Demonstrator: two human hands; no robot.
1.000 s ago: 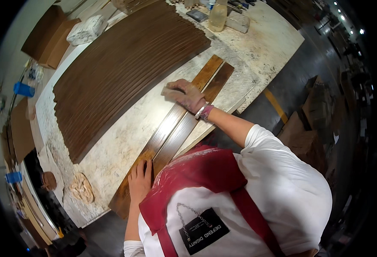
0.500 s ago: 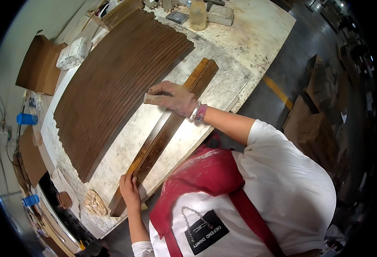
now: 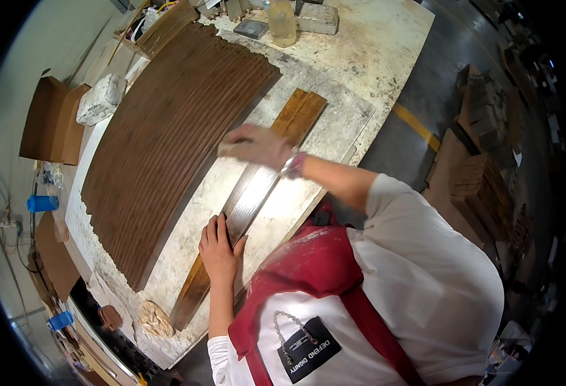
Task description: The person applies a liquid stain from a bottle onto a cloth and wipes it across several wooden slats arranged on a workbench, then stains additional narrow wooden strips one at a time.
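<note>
Paint-spattered workbench [image 3: 373, 58] is carrying a long brown plank [image 3: 257, 193] running from 1 to 7 o'clock — left hand [image 3: 218, 248] pressing flat, fingers spread; right hand [image 3: 257, 147] is blurred, grip unclear. Even strokes along the grain would probably suit.

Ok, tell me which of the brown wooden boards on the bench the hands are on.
The single plank lying apart, nearest the person. The left hand presses it, the right hand is over it. The other boards lie packed together, untouched.
</note>
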